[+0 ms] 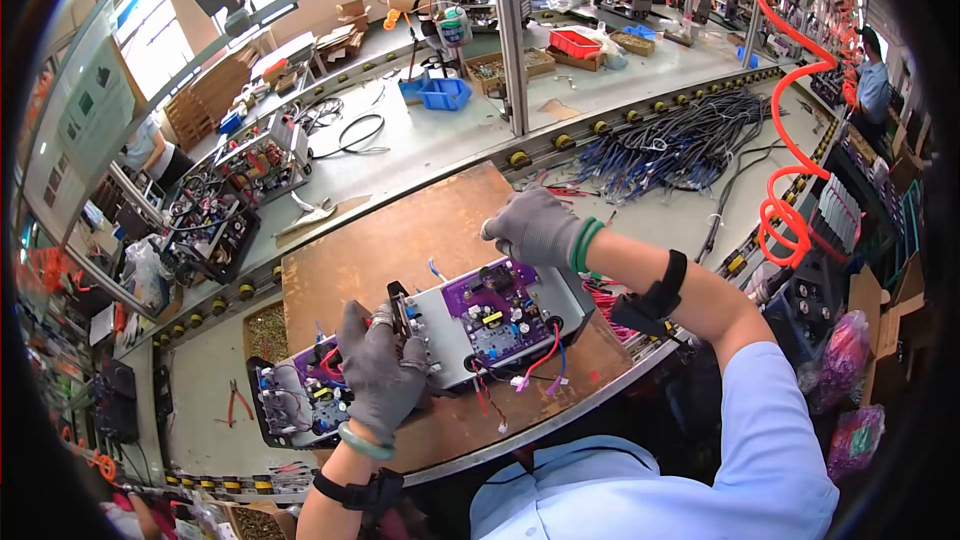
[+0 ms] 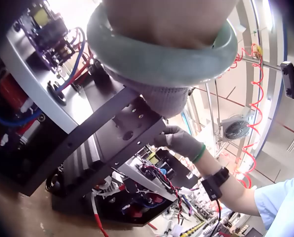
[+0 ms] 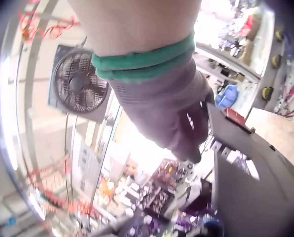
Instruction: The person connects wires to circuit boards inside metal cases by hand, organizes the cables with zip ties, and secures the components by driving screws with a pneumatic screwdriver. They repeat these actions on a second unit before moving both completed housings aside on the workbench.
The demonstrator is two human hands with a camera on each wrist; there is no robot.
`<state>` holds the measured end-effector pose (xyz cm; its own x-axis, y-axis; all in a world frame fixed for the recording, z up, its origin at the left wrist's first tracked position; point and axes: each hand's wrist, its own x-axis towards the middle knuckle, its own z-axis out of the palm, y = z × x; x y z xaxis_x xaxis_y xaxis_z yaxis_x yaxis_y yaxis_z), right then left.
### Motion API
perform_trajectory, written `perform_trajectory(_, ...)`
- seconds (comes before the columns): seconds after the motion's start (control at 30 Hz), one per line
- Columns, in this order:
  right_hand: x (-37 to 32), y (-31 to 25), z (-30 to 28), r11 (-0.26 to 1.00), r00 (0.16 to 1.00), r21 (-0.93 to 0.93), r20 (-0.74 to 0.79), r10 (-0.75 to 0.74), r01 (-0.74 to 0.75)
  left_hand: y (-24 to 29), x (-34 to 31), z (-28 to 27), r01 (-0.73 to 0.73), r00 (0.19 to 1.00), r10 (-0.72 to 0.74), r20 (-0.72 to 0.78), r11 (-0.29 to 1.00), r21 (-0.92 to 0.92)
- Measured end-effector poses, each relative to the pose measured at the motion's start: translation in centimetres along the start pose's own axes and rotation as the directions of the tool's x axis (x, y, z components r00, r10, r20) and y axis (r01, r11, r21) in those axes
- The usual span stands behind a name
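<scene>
Here we are at the brown board (image 1: 345,245), and the grey chassis (image 1: 440,340) lies on it right in front of our worker, its purple circuit board (image 1: 488,308) facing up, presumably so every part can be reached. In comes the left hand (image 1: 382,380), gloved, gripping the dark panel at the chassis's left end between fingers and thumb, and we'd judge that is to steady the piece. Across the far edge, the right hand (image 1: 545,228) hovers with fingers bent downward; its fingertips are hard to make out even from the wrist, so in fairness we can't tell whether that grip pinches anything or merely touches the edge. Red and blue wires (image 1: 548,360) spill toward the near side, likely left loose for connecting. To the left, just beside the left hand, sits a second unit (image 1: 300,400), and beyond it the red-handled pliers (image 1: 236,403) rest on the surface (image 1: 195,440), well apart from the chassis.
</scene>
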<state>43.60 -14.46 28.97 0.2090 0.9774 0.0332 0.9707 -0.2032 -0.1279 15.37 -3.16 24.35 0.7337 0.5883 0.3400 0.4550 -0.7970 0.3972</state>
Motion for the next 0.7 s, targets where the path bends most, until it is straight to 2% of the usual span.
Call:
perform_trajectory(0.03,-0.2,-0.5,-0.1,0.981,1.0,-0.195,-0.024,0.004,-0.008,0.1,0.0,-0.1,-0.025,0.999,0.026,-0.025,0.999,0.022)
perform_trajectory(0.07,-0.5,-0.4,0.4,0.998,0.994,-0.017,-0.098,0.052,-0.054,0.3,0.1,-0.1,-0.048,0.998,0.05,-0.049,0.998,0.043)
perform_trajectory(0.1,-0.8,-0.2,1.2,0.998,0.995,-0.022,-0.091,0.049,-0.051,0.3,0.0,-0.2,-0.042,0.998,0.044,-0.05,0.998,0.037)
perform_trajectory(0.13,-1.0,-0.1,2.0,0.955,0.991,0.291,-0.1,0.087,-0.055,0.4,0.1,-0.2,-0.041,0.998,0.043,-0.042,0.998,0.057)
perform_trajectory(0.17,-1.0,0.0,2.6,0.816,0.987,0.576,-0.094,0.128,-0.051,0.4,0.1,-0.3,-0.039,0.999,0.042,-0.033,0.996,0.077)
perform_trajectory(0.3,-0.5,-0.1,2.9,0.801,0.999,0.598,-0.044,0.023,0.008,1.0,0.3,-1.0,-0.053,0.998,0.055,-0.039,0.998,0.042)
perform_trajectory(0.37,-0.1,-0.1,2.1,0.505,0.973,0.831,0.208,0.103,-0.232,1.3,0.2,-1.2,-0.024,0.999,0.023,-0.025,0.999,-0.031)
perform_trajectory(0.43,0.3,0.2,2.2,0.528,0.965,0.809,0.239,0.107,-0.259,0.6,0.0,-0.3,-0.011,0.998,0.009,-0.055,0.999,-0.035)
perform_trajectory(0.5,0.0,-0.4,1.6,0.631,0.972,0.74,0.182,0.148,-0.234,0.4,0.0,0.0,-0.018,0.996,0.02,-0.092,1.0,0.017)
perform_trajectory(0.53,-0.2,-0.4,1.6,0.703,0.984,0.688,0.127,0.126,-0.179,0.8,0.0,-0.7,-0.017,0.998,0.015,-0.055,0.999,-0.03)
perform_trajectory(0.57,-0.3,-0.3,1.7,0.701,0.983,0.69,0.135,0.123,-0.182,0.7,0.0,-0.6,-0.009,0.999,0.008,-0.049,1.0,-0.03)
perform_trajectory(0.63,-0.3,-0.1,1.8,0.932,0.998,0.358,-0.024,0.065,-0.053,0.4,0.0,-0.3,-0.047,0.996,0.049,-0.078,0.998,0.031)
perform_trajectory(0.67,-0.2,-0.2,1.5,0.931,0.998,0.362,-0.02,0.066,-0.054,0.6,0.1,-0.5,-0.045,0.996,0.047,-0.074,0.998,0.032)
perform_trajectory(0.7,-0.2,-0.4,0.8,0.969,0.993,0.219,0.052,0.106,-0.114,0.9,0.2,-0.8,-0.015,0.999,0.014,-0.041,1.0,-0.016)
